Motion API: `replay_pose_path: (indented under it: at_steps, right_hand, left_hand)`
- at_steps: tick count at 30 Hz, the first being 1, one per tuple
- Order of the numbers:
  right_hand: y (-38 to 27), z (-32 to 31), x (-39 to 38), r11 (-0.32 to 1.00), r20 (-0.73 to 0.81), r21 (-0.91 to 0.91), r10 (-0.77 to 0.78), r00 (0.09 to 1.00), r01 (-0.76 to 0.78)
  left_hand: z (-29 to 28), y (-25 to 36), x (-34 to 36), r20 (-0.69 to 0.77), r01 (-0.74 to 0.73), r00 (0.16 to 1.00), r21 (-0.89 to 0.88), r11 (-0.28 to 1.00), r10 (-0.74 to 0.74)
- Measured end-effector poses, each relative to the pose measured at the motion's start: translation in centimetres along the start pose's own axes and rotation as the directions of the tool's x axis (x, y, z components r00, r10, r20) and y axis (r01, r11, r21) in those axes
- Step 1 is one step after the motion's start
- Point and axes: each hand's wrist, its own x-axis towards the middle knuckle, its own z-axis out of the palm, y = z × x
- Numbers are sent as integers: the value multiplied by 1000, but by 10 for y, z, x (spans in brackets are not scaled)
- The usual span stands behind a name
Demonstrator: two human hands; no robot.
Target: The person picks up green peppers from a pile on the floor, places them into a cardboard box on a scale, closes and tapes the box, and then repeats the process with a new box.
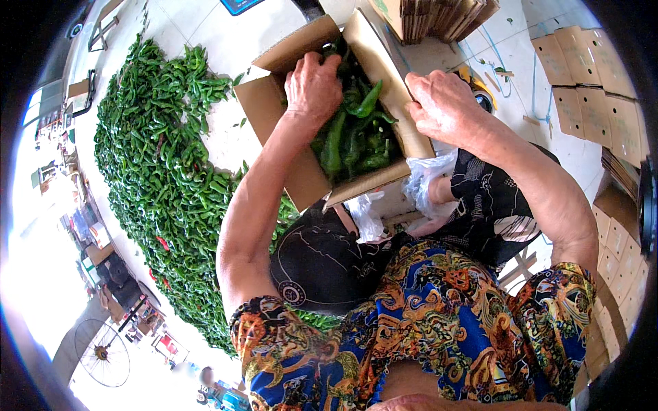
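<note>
An open cardboard box (327,49) sits tilted in front of my knees, with green peppers (351,137) heaped inside. My left hand (313,85) reaches into its far left corner, fingers curled downward over the peppers; the fingertips are hidden, so I cannot make out what they hold. On the right side, my right hand (442,106) closes on the edge of the box's raised side flap. The left flap (264,109) folds outward.
A large pile of green peppers (161,151) spreads over the floor at left. Flattened cardboard (432,20) stands at the far side. Stacked cartons (582,82) line the right, near blue strapping (493,51) and a yellow tool (478,85). A bicycle wheel (101,353) shows lower left.
</note>
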Motion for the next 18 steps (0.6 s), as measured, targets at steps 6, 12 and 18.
replay_pose_path:
  at_steps: [6, 12, 18]
  right_hand:
    - [5, 3, 0, 998, -26, 53, -25, 999, 26]
    - [-5, -3, 4, 996, 54, 92, 17, 998, -22]
    - [-9, -2, 4, 1000, 21, 25, -12, 1000, 11]
  left_hand:
    - [-3, 15, 4, 180, 28, 982, 157, 987, -56]
    - [-25, 2, -15, 13, 34, 999, 33, 999, -35]
    - [-25, 23, -53, -51, -254, 966, -361, 897, 253]
